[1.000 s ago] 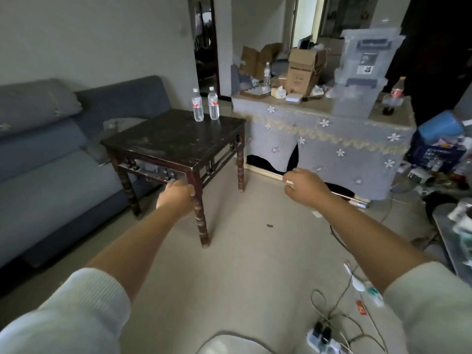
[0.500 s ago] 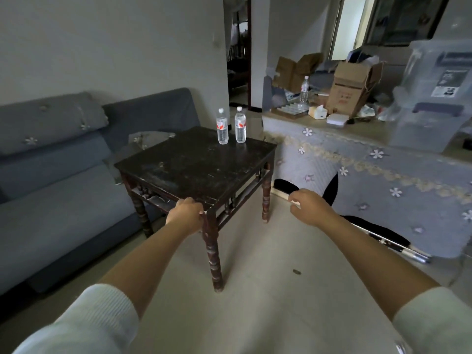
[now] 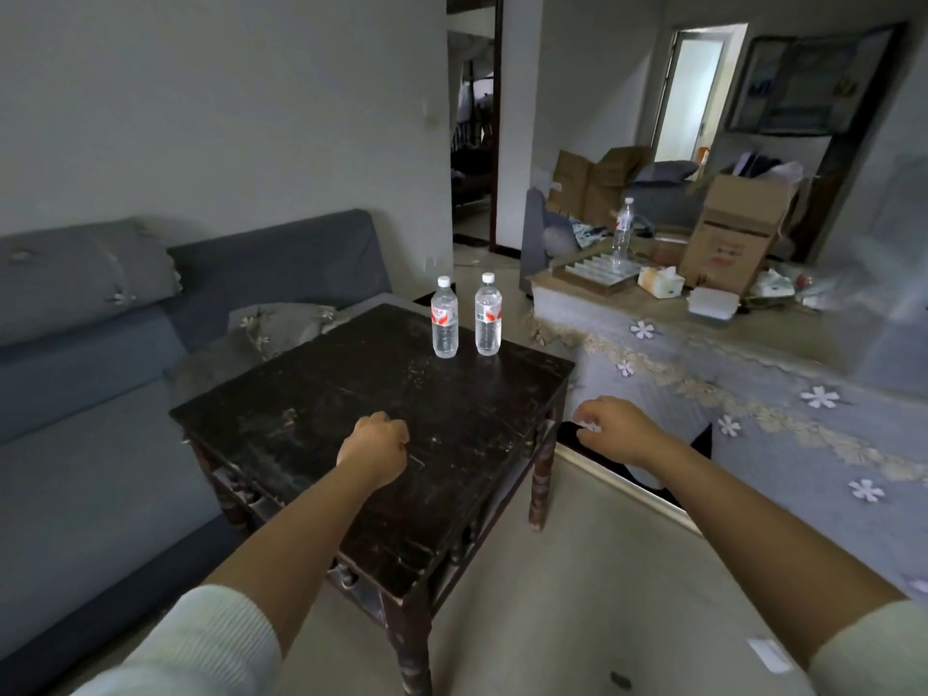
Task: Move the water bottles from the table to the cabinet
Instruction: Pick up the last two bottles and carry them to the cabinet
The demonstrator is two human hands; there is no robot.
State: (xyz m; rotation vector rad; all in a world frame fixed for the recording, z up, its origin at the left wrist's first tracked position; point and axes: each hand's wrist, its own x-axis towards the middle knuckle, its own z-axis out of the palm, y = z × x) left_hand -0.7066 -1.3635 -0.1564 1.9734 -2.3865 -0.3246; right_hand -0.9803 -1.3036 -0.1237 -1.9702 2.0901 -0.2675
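Closed in on the table [image 3: 351,394] over the last second; my left hand [image 3: 374,447], which hung off the near corner, now hovers above the top, fingers curled, holding nothing. Right hand [image 3: 615,429] rides off the table's right edge, also curled; a pale speck shows at the fingertips, and I cannot tell whether it is pinched or only glare. Both bottles [image 3: 445,319] [image 3: 488,316] stand upright side by side at the far edge, 12 o'clock from my left hand, within a reach now, I judge. Cabinet [image 3: 753,384] under the flowered cloth lies at 2 o'clock; its top carries a box [image 3: 733,233], tissues [image 3: 660,281] and a third bottle [image 3: 622,233], so free landing room looks tight. Sofa [image 3: 100,394] at 9 o'clock, clear of my path.
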